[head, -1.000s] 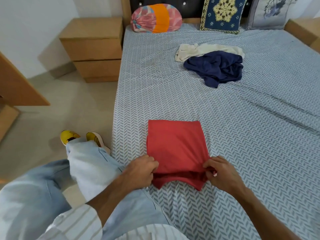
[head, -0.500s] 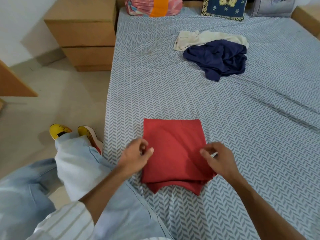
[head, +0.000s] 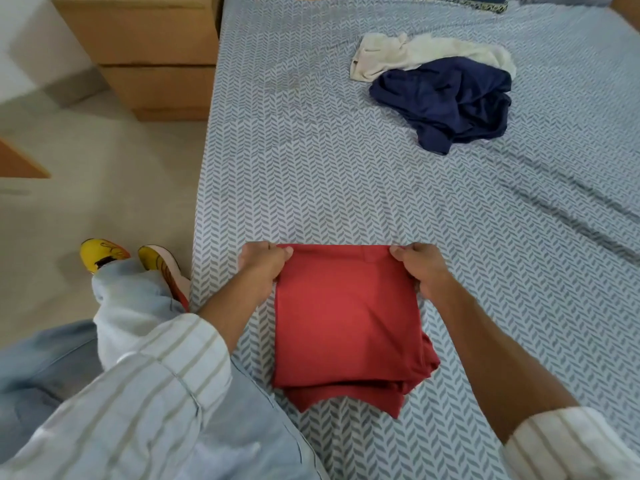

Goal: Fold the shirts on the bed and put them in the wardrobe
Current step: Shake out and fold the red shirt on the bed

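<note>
- I see the red shirt lying folded on the bed, near its edge.
- My left hand pinches the far left corner.
- My right hand pinches the far right corner.
- A blue shirt and a white shirt lie crumpled farther up the bed, touching each other.

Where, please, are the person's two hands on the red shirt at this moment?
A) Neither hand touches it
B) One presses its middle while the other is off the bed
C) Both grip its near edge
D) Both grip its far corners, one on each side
D: the left hand pinches the far left corner of the red shirt and the right hand pinches its far right corner; the near edge lies free.
</note>
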